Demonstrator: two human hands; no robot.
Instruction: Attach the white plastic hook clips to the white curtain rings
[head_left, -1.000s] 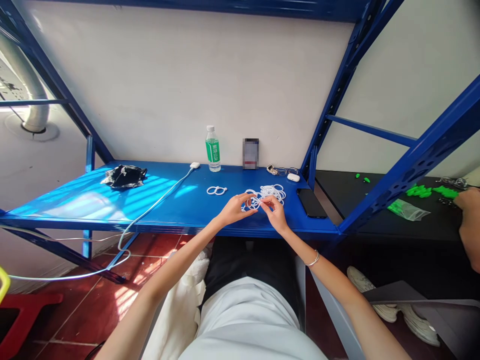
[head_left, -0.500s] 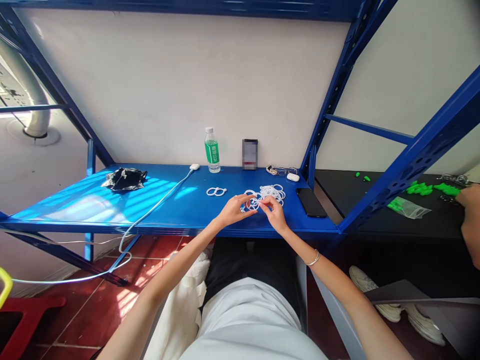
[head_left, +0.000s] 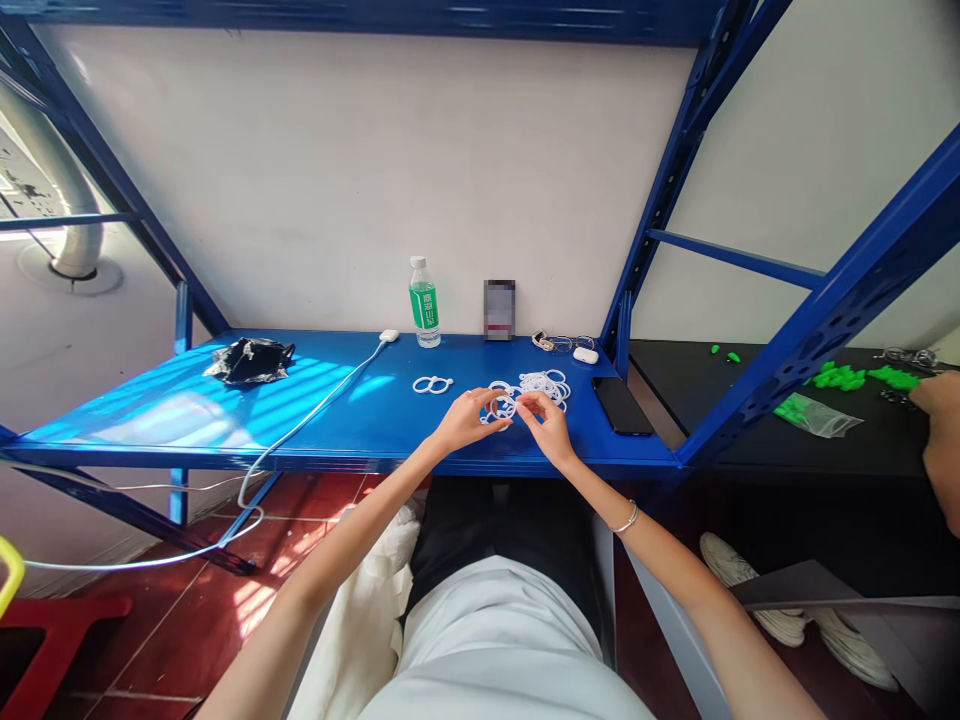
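Own body, near edge of view. Both the left arm (head_left: 337, 560) and right arm (head_left: 675, 570) are bare along all that shows. A thin silvery bracelet (head_left: 625, 519) sits round the right wrist, a narrow band. A smooth white top (head_left: 495, 640) covers the torso. A near-black garment (head_left: 510, 520) lies over the lap. The left hand (head_left: 465, 420) and right hand (head_left: 551, 430) are bare.

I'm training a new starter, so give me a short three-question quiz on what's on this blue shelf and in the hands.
1. True or false: the clear plastic bottle with the green label stands upright near the wall.
2. The flat black phone lies where from the pile of loose white plastic rings? A left, B right, C on top.
3. What do the left hand and right hand pinch together?
Key: 1 true; 2 B; 3 white plastic rings.
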